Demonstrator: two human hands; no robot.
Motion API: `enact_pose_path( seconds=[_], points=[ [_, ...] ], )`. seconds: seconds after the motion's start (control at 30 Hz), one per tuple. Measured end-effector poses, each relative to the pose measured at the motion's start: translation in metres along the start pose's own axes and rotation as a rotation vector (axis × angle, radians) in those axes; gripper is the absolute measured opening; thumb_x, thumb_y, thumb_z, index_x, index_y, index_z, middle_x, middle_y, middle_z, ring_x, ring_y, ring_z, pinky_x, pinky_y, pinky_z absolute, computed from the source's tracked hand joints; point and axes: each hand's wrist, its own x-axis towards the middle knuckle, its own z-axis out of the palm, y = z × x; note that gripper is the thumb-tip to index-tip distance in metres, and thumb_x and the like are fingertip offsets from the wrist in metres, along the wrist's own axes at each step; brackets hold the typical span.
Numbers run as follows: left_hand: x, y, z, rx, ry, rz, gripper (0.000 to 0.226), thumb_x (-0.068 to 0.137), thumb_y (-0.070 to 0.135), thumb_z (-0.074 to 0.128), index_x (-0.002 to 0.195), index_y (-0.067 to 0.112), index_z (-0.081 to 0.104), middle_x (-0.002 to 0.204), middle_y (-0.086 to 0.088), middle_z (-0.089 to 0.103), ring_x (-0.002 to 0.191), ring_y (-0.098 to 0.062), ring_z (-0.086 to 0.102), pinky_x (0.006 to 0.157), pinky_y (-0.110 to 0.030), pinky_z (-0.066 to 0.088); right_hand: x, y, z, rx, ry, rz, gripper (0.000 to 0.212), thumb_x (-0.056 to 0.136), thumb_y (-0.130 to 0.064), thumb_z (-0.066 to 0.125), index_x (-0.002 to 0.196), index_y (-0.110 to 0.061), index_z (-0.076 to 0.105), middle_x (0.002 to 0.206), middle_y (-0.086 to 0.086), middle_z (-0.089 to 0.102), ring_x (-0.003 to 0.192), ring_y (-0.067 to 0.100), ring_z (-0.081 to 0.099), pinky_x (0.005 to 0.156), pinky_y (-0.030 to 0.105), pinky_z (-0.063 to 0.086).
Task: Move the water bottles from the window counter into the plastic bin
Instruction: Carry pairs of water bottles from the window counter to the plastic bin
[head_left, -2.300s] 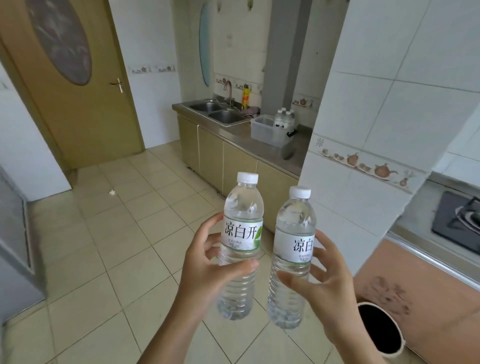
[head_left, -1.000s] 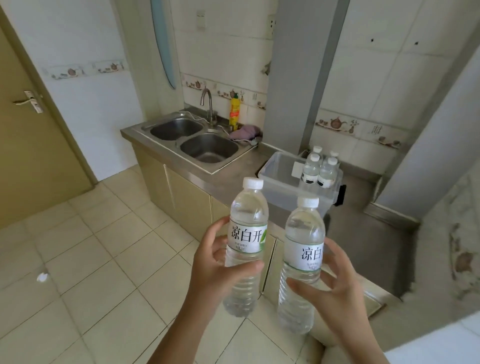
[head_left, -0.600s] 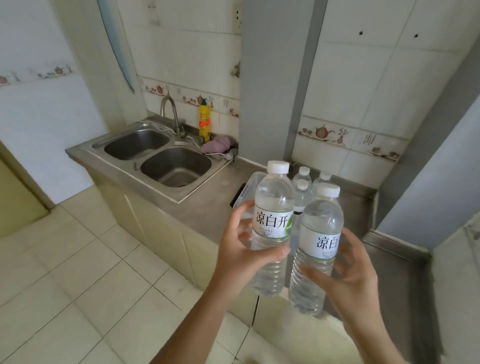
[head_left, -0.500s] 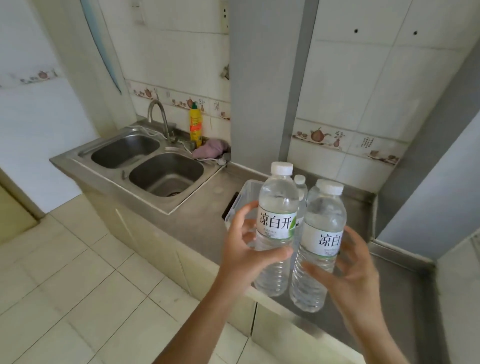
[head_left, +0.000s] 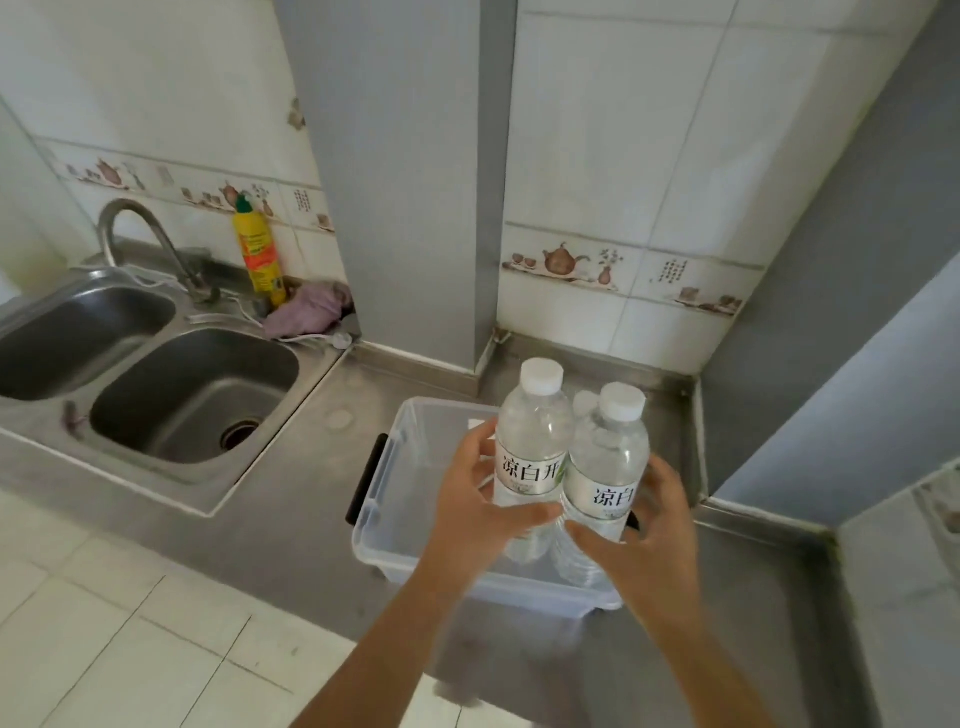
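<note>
Gripping one full water bottle each, the left hand (head_left: 475, 512) and right hand (head_left: 644, 540) hold both upright over the plastic bin (head_left: 384, 499) on the desk (head_left: 291, 519). Fingers wrap the labelled middles; likely heavy, smooth, slightly squashy.
</note>
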Motion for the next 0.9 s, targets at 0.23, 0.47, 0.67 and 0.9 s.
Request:
enact_pose_path(
  seconds=[0.23, 0.47, 0.67, 0.9],
  points=[
    [-0.001, -0.043, 0.002, 0.017, 0.012, -0.061, 0.086, 0.043, 0.013, 0.092, 0.118, 0.029, 0.054, 0.112, 0.024, 0.066, 0.109, -0.002, 0.063, 0.084, -0.019, 0.054, -0.001, 0.034, 0.005, -0.064, -0.003, 0.081, 0.088, 0.05, 0.007, 0.089, 0.118, -0.029, 0.048, 0.12, -0.006, 0.06, 0.109, 0.011, 0.062, 0.087, 0.029, 0.054],
    [-0.006, -0.068, 0.004, 0.155, -0.039, -0.022, 0.088, 0.048, 0.004, 0.089, 0.115, 0.04, 0.045, 0.12, 0.003, 0.056, 0.108, -0.004, 0.059, 0.086, -0.026, 0.056, -0.016, 0.049, 0.016, -0.238, 0.107, 0.202, 0.082, 0.05, -0.01, 0.093, 0.114, -0.035, 0.048, 0.107, -0.016, 0.064, 0.101, 0.012, 0.063, 0.087, 0.033, 0.052],
    [-0.002, -0.072, 0.004, 0.322, -0.042, -0.008, 0.084, 0.041, 0.023, 0.094, 0.106, 0.041, 0.044, 0.11, 0.012, 0.055, 0.102, -0.008, 0.058, 0.087, -0.026, 0.051, -0.024, 0.051, 0.018, -0.438, 0.159, 0.184, 0.083, 0.047, -0.024, 0.095, 0.116, -0.034, 0.049, 0.11, -0.008, 0.061, 0.1, 0.016, 0.055, 0.081, 0.03, 0.045],
    [-0.005, -0.067, 0.002, 0.475, -0.127, -0.019, 0.084, 0.047, 0.047, 0.091, 0.114, 0.035, 0.042, 0.11, 0.019, 0.053, 0.102, -0.007, 0.056, 0.087, -0.025, 0.049, -0.025, 0.049, 0.014, -0.546, 0.133, 0.176, 0.082, 0.05, -0.021, 0.092, 0.121, -0.021, 0.052, 0.111, -0.001, 0.06, 0.103, 0.026, 0.057, 0.08, 0.037, 0.049]
  ],
)
